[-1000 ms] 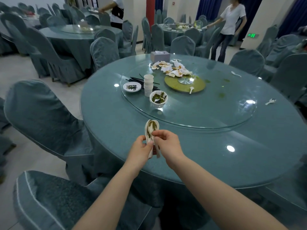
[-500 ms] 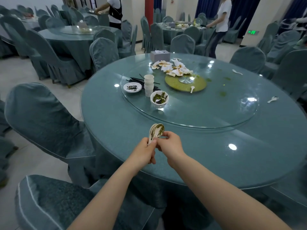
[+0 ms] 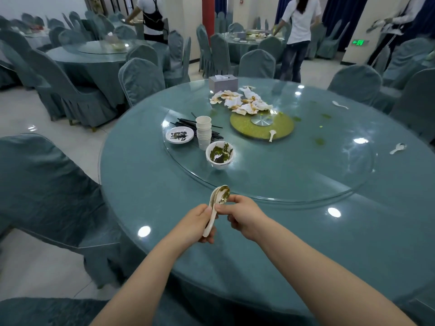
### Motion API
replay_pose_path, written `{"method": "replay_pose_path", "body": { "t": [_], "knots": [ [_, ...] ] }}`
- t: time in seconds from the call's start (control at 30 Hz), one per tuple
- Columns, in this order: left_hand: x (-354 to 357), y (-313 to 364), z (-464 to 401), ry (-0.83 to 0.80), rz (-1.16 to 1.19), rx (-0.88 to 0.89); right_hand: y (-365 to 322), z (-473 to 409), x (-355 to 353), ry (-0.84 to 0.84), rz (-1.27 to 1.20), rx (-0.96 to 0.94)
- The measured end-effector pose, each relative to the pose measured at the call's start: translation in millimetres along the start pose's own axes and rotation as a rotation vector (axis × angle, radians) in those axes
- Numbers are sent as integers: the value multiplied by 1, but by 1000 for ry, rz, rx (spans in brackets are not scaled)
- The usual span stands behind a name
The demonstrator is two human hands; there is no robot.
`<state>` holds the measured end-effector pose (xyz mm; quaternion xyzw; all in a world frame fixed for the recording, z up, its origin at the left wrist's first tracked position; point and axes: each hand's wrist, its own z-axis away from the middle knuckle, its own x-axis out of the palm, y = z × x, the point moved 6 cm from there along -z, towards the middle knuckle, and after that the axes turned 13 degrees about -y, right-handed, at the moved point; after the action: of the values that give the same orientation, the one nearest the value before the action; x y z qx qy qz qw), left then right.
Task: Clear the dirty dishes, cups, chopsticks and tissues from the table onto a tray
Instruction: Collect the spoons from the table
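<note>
Both hands meet over the near table edge, left hand (image 3: 195, 223) wrapped round the stacked spoons (image 3: 217, 203), right hand (image 3: 242, 214) pinching them, handles toward the body, dirty bowl (image 3: 220, 155) straight ahead on the glass turntable (image 3: 282, 180)

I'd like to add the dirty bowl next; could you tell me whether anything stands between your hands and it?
Nothing visible does: bare glass lies between the hands holding the spoons and the bowl; the stacked cups stand beyond it.
</note>
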<state>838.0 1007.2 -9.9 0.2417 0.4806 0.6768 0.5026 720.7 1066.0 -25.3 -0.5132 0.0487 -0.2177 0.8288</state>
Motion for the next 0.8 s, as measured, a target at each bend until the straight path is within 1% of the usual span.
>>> {"method": "replay_pose_path", "body": {
  "t": [0.1,0.17,0.27,0.33,0.43,0.5,0.63,0.7,0.8],
  "knots": [
    [-10,9,-30,45,27,-37,-15,-36,-9,-9,11,0],
    [-17,18,-54,28,-13,-67,-24,-64,-16,-18,5,-8],
    [-32,34,-94,18,-94,-73,-40,-103,-34,-28,39,-68],
    [-47,42,-122,63,-131,-94,-50,-126,-52,-30,67,-108],
    [-62,53,-162,127,-83,-134,-58,-160,-85,-13,67,-99],
    [-65,60,-190,149,-57,-158,-60,-185,-115,20,93,-98],
    [-71,75,-235,176,-87,-163,-64,-227,-180,123,179,-96],
    [-72,80,-258,148,-103,-176,-68,-248,-217,209,247,-92],
    [-74,85,-285,101,-148,-196,-83,-276,-263,329,418,-109]
  ]
}}
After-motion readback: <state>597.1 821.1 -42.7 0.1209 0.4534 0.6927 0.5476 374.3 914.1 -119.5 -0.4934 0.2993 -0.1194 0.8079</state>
